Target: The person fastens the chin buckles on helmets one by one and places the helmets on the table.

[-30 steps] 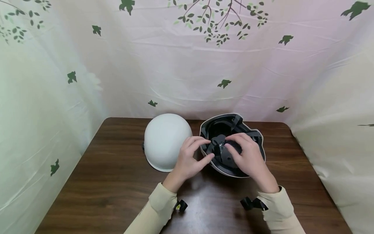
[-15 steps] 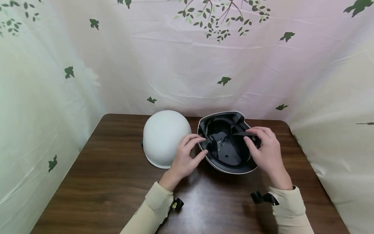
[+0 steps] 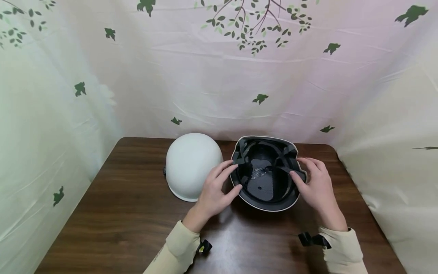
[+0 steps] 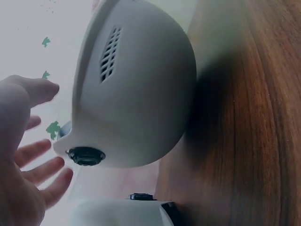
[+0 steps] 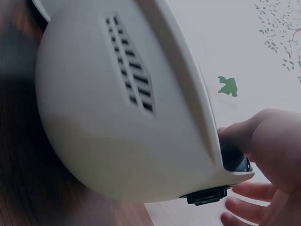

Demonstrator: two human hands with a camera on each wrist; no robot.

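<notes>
An upturned white helmet (image 3: 263,207) with a black lining stands at the back of the table, its hollow facing up. Black straps (image 3: 285,169) cross inside it. My right hand (image 3: 318,186) grips its right edge, thumb over the rim near the strap and fingers outside; the right wrist view shows the thumb behind the pale rim (image 5: 193,80). My left hand (image 3: 215,192) is spread at the left edge. In the left wrist view, those fingers (image 4: 42,169) are apart from the white shell (image 4: 141,94). A clear, shiny piece (image 3: 259,173) lies in the hollow.
A second white helmet (image 3: 193,165) stands dome up just left of the upturned one, close to my left hand. Both are on a dark brown wooden table (image 3: 130,205). A pale curtain (image 3: 212,87) with leaf prints hangs behind and at both sides.
My right hand has moved from inside the helmet to its right edge, by way of the strap. The helmet has turned a little. The left hand has stayed nearly in place.
</notes>
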